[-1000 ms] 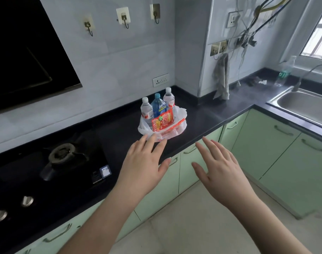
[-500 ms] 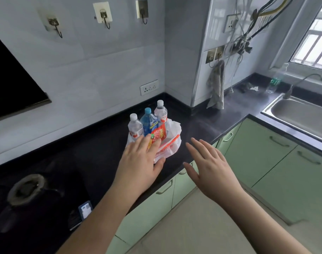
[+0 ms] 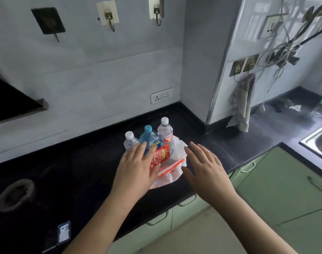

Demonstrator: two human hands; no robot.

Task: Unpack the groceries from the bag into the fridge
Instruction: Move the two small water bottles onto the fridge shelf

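A white plastic bag with red print (image 3: 172, 172) sits on the black counter (image 3: 83, 171). Standing in it are a small clear bottle (image 3: 130, 141), a blue-capped bottle (image 3: 150, 137), a taller clear bottle with a red label (image 3: 165, 131) and a red snack packet (image 3: 160, 156). My left hand (image 3: 136, 167) is spread flat over the bag's left side, fingers straight, in front of the small bottle and the packet. Over the bag's right side my right hand (image 3: 206, 167) hovers with straight fingers. Neither hand grips anything. No fridge is in view.
A gas hob burner (image 3: 15, 194) lies at the left on the counter. Green cabinets (image 3: 275, 182) run below the counter. A steel sink (image 3: 319, 142) is at the right edge. A cloth (image 3: 242, 105) hangs on the wall corner, a socket (image 3: 161, 95) behind the bag.
Both hands have come forward from the counter edge to over the bag. The view has moved closer and to the right.
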